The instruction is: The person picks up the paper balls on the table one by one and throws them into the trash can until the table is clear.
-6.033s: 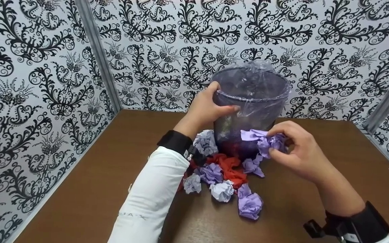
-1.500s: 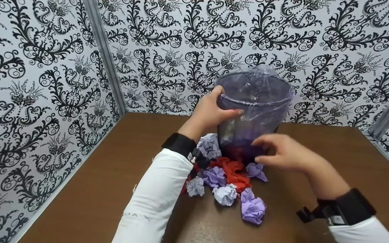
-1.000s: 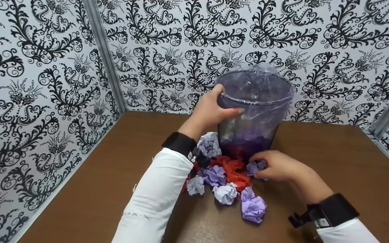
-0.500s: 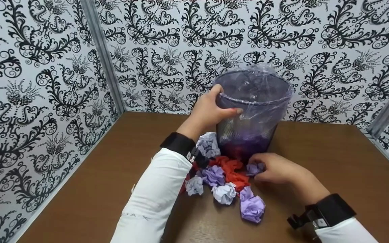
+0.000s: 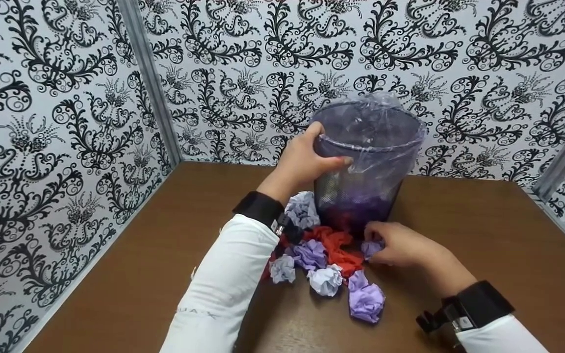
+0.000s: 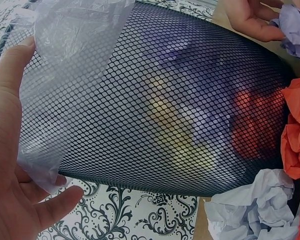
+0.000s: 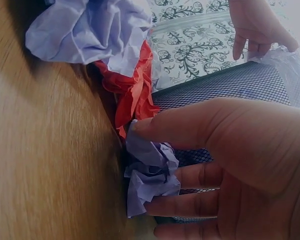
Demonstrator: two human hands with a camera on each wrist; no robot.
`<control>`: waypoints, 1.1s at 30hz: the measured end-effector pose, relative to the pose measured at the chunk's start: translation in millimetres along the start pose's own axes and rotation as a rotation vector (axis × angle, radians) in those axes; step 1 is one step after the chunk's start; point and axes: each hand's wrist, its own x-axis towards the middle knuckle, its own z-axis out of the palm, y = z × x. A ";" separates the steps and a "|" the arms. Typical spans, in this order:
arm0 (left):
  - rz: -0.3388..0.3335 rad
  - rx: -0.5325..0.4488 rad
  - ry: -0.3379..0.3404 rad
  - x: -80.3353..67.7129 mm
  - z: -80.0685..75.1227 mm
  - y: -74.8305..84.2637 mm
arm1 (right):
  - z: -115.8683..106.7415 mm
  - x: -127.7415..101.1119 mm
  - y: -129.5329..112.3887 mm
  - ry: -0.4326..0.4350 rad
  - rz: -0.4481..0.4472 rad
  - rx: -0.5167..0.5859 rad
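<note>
The left hand (image 5: 302, 164) gripped the rim of a black mesh wastebasket (image 5: 361, 181), thumb hooked over the top edge and fingers curled against the outside, pressing a fold of the clear plastic liner (image 5: 385, 110) to the mesh. The basket stood on a brown wooden table (image 5: 483, 235), close to the back wall of black-and-white patterned paper (image 5: 483, 59). In the left wrist view the mesh (image 6: 160, 105) showed purple and red paper lying inside, toward the bottom. The right hand (image 5: 400, 245) was down at the foot of the basket with its fingers curled round a small crumpled lilac paper ball (image 5: 370, 247); the right wrist view showed thumb and fingers (image 7: 190, 177) pinching that ball (image 7: 147, 175) against the table, right beside the basket's base. More crumpled paper lay in a loose heap in front of the basket (all touching or nearly so): a red piece (image 5: 339, 245) in the middle, a pale grey-lilac ball (image 5: 303, 208) by the left wrist, a purple ball (image 5: 308, 254), two whitish balls (image 5: 325, 280) and (image 5: 281, 268), and a larger purple ball (image 5: 366, 300) nearest the person. Both forearms wore white sleeves (image 5: 218, 294) and black wrist straps (image 5: 258, 206).
</note>
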 end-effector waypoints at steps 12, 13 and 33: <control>0.008 0.000 0.015 1.6 0.6 -1.6 | -0.7 -0.9 2.1 -0.020 0.002 0.017; 0.012 0.013 0.022 1.6 0.7 -1.7 | -0.7 -1.0 2.0 -0.019 -0.003 0.012; -0.008 -0.040 -0.001 2.0 1.4 -0.4 | -16.7 -7.1 -10.0 -0.057 0.025 0.117</control>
